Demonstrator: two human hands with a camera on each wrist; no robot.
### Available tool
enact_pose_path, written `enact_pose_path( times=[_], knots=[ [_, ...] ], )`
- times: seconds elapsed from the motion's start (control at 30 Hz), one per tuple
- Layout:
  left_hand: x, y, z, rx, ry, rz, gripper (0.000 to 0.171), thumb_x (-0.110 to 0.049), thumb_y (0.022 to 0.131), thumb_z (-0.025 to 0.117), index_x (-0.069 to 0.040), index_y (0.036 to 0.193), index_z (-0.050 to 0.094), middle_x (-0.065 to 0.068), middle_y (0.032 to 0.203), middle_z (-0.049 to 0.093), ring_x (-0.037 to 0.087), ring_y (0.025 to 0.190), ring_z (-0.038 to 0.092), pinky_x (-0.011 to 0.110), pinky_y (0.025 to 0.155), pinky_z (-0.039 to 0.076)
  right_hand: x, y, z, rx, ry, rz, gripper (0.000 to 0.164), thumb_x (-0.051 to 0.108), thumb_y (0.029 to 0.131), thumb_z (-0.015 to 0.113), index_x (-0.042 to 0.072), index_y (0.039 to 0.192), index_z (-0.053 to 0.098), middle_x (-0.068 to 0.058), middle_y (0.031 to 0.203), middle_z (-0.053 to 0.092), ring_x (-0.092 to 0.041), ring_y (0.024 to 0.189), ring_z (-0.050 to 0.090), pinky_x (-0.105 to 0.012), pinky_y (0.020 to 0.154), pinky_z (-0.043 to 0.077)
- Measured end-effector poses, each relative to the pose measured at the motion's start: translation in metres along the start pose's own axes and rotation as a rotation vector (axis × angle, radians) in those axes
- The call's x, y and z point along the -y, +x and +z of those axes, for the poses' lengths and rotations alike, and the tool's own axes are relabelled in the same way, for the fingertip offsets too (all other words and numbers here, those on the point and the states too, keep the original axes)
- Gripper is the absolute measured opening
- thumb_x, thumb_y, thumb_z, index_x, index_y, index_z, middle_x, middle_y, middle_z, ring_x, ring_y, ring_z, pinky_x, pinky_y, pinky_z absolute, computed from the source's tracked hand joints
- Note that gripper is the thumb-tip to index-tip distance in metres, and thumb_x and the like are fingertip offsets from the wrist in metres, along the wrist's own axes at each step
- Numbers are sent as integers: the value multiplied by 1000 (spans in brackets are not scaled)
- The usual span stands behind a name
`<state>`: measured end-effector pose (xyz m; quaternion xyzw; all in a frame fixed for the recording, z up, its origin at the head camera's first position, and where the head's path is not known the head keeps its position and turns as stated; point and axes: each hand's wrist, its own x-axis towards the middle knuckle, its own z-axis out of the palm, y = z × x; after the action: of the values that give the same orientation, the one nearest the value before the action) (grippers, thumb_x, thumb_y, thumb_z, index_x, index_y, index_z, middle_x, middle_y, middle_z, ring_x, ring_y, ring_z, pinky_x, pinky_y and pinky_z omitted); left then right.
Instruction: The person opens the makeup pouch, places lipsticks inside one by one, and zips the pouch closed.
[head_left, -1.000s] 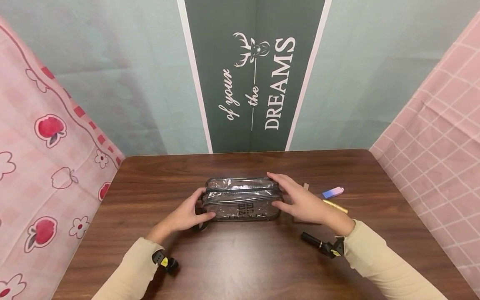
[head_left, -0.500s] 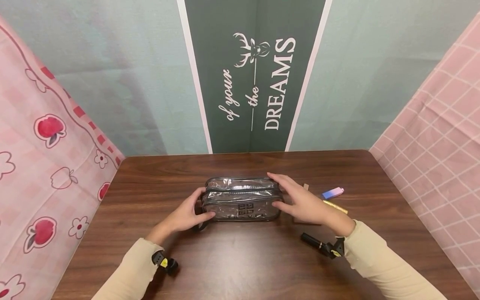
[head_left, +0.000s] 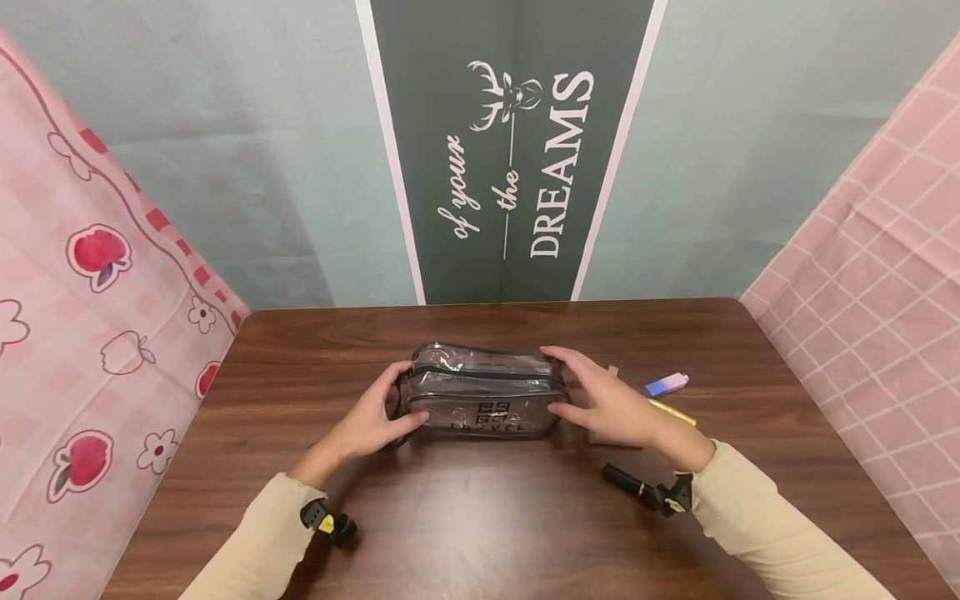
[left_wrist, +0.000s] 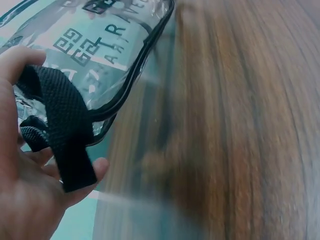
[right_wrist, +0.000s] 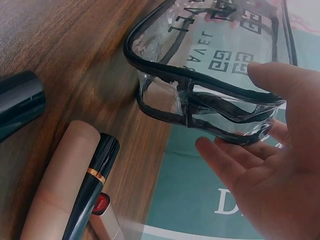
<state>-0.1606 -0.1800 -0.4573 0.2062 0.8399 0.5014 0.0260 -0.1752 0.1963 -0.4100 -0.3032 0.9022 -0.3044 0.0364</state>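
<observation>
A clear plastic toiletry bag [head_left: 491,417] with black piping, a zip along its top and dark "TRAVEL" lettering is held at both ends in the head view. My left hand [head_left: 371,425] grips the left end, thumb on the front face and fingers behind. Its black side strap [left_wrist: 65,110] hangs across that palm in the left wrist view. My right hand [head_left: 607,408] holds the other end, thumb in front and fingers spread to the back and underside. Through the see-through walls in the right wrist view, nothing shows inside the bag [right_wrist: 225,95].
Right of the bag on the wooden table [head_left: 480,517] lie a blue-and-pink tube [head_left: 666,385], a gold tube [head_left: 672,412] and a black tube [head_left: 622,477]. The right wrist view adds a beige tube [right_wrist: 60,180], a black gold-banded tube [right_wrist: 92,187] and a red-ended stick [right_wrist: 105,215].
Both hands have raised the toiletry bag slightly, and its left end has shifted a little toward the back. Its front lettering shows more clearly. The small tubes have not moved.
</observation>
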Motion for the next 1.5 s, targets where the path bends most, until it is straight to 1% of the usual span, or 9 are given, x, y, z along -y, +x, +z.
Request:
enact_pose_path(
  times=[0.17,0.27,0.47,0.57,0.73,0.93,1.03,1.2,1.5],
  knots=[
    [-7,1,2,-16,-122,17,71,-8,87,81,-10,146,42,12,130,56,26,117,56,33,100,46,-3,-2,-1,3,2,37,80,21,91,79,17,156,32,-11,153,46,-33,139,46,-78,106,22],
    [-11,1,2,-19,-171,12,76,-6,85,82,-9,147,40,16,134,53,28,121,54,26,100,44,-6,-2,0,6,3,39,79,22,92,79,15,156,33,-13,153,45,-35,139,45,-77,106,23],
    [-11,-1,0,15,-128,27,91,-9,79,88,-13,153,35,13,142,49,32,125,52,44,105,43,-13,-2,0,-5,12,27,75,23,92,78,14,154,37,-11,147,51,-31,135,50,-67,107,33],
    [-8,-1,2,-4,-84,55,88,-10,80,88,-13,152,37,12,138,52,30,121,55,50,102,45,-15,-2,0,-11,21,21,74,22,91,79,13,153,39,-10,144,54,-31,133,52,-65,105,34],
    [-7,1,5,-67,-85,72,80,-5,80,87,-12,147,44,12,125,56,26,109,60,40,96,50,-15,-2,0,-2,32,16,76,22,91,80,10,153,38,-13,145,54,-33,133,51,-66,105,34],
    [-10,5,5,-104,-115,99,78,0,79,85,-11,147,46,11,117,57,23,101,59,33,97,50,-7,3,-12,24,14,-20,89,35,91,79,8,159,29,-15,159,38,-34,143,39,-60,112,32],
    [-10,6,6,-126,-109,109,80,1,79,86,-10,147,46,11,119,58,23,102,59,39,99,49,2,13,-22,8,28,-47,79,34,95,74,8,158,33,-12,159,38,-31,146,36,-54,115,31],
    [-14,9,8,-165,-91,115,77,-1,78,87,-9,142,46,12,122,62,23,111,60,47,103,47,22,35,-35,-13,28,-76,54,30,104,62,9,151,46,-9,153,47,-26,142,42,-50,115,33],
    [-19,13,10,-172,-76,129,74,-2,78,87,-9,140,48,13,126,61,29,119,58,54,102,46,55,65,-42,-42,-17,-219,41,27,102,65,9,138,60,-5,139,59,-22,133,50,-44,112,37]
  ],
)
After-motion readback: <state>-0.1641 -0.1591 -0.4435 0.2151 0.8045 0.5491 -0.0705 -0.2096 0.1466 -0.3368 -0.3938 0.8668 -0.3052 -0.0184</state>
